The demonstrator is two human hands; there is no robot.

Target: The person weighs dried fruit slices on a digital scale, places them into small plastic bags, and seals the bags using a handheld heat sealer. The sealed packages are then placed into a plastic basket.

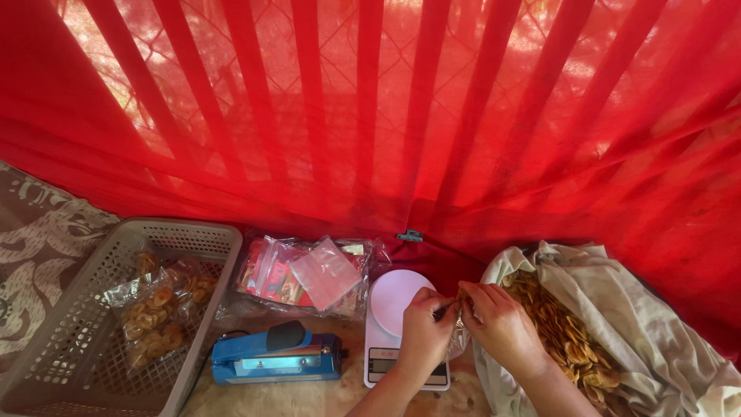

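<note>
- Left hand (pixel 423 328) has its grip pinched on the edge of a small clear plastic bag (pixel 457 333), fingers curled tight at the bag's mouth.
- Right hand (pixel 500 324) is clenched on the opposite edge of the same bag, touching the left hand at the fingertips; the 2 hands hold the bag between them.
- The bag hangs just above the right edge of a white kitchen scale (pixel 395 324) with a round pale platform and a small display at its front.
- Just right of the hands, a heap of golden fried chips (pixel 567 336) lies in a beige cloth (pixel 648 316) spread open around it.
- Left of the scale sits a blue heat sealer (pixel 276 357) with a black handle.
- Behind the sealer lies a pile of empty clear bags with red labels (pixel 309 274).
- At far left, a grey plastic basket (pixel 193 235) holds several filled chip packets (pixel 158 309).
- A red sheer curtain (pixel 386 108) hangs across the whole background.
- A patterned brown fabric (pixel 38 232) shows at the left edge.
</note>
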